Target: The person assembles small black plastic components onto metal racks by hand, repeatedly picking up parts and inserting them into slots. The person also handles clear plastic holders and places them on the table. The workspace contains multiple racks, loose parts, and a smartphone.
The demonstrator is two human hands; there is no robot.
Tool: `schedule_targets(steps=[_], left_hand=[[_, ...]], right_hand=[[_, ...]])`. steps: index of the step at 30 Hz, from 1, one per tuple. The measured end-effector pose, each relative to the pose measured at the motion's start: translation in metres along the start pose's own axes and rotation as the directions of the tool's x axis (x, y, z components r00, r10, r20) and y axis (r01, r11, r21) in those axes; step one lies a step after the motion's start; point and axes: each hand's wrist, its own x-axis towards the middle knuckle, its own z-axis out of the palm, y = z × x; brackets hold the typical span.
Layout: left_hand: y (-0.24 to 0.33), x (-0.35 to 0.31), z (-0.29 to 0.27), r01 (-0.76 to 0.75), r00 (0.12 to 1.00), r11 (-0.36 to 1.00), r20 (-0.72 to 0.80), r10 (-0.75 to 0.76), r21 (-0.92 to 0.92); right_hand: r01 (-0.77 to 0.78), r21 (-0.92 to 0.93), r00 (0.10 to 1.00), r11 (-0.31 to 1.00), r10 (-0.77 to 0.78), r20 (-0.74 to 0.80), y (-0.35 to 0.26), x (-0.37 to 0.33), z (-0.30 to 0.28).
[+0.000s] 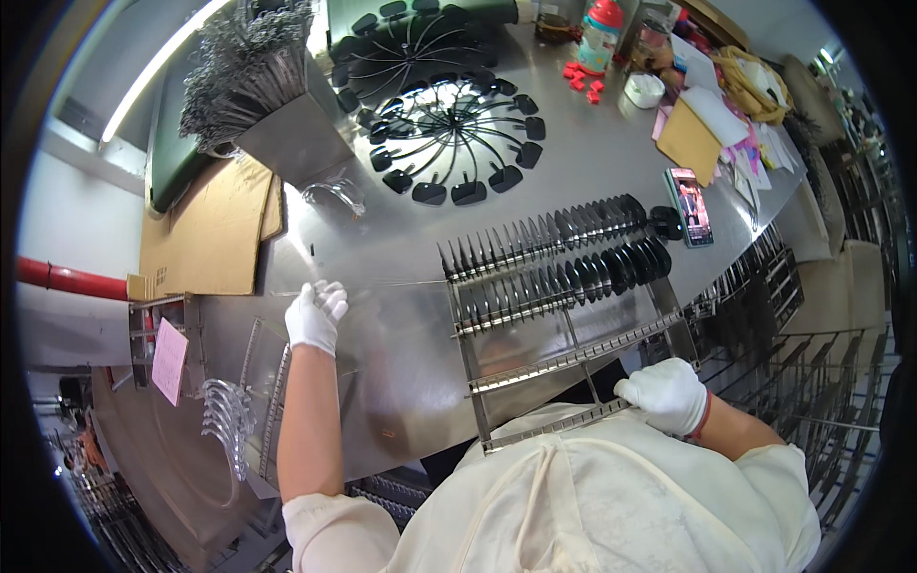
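Observation:
My left hand (317, 315), in a white glove, is raised over the left part of the metal table with its fingers apart and slightly curled. I see nothing held in it. A thin pale line runs along the table beside its fingertips; whether it is a rod or a seam I cannot tell. My right hand (666, 396), also gloved, is closed at the near right corner of a slotted metal rack (573, 358) and grips its frame. Two rows of black, rounded flat pieces (573, 277) stand upright in the rack's far slots, while its nearer rails hold none.
Black paddles on curved stems (454, 124) lie fanned in circles at the back. A metal box (296, 138) of thin dark rods stands far left, beside cardboard (210, 229). A lit phone (690, 207), papers (707, 134) and a red-capped bottle (599, 38) lie right. Chrome hooks (227, 420) hang left.

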Motion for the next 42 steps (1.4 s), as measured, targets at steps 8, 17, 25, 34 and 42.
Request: schedule_targets(steps=[8, 17, 25, 34, 42], left_hand=[[-0.031, -0.047, 0.04, 0.335, 0.874, 0.942, 0.377, -0.306, -0.014], [-0.058, -0.059, 0.079, 0.376, 0.893, 0.825, 0.402, -0.201, -0.423], [-0.053, -0.043, 0.095, -0.363, 0.924, 0.916, 0.19, 0.331, 0.17], [-0.057, -0.029, 0.07, -0.502, 0.855, 0.784, 0.345, 0.387, 0.364], [-0.057, -0.019, 0.066, -0.592, 0.804, 0.509, 0.421, 0.419, 0.624]], right_hand=[[0.011, 0.035, 0.997, 0.999, -0.014, 0.077, 0.005, 0.015, -0.016], [-0.01, 0.087, 0.989, 0.996, -0.003, 0.147, 0.005, 0.032, -0.006], [0.117, 0.145, 0.988, 0.983, -0.099, -0.12, 0.011, 0.071, 0.048], [-0.081, 0.146, 0.54, 0.986, 0.166, -0.825, 0.136, 0.197, -0.019], [-0.046, 0.821, 0.78, 0.569, 0.533, -0.327, 0.149, 0.162, -0.055]])
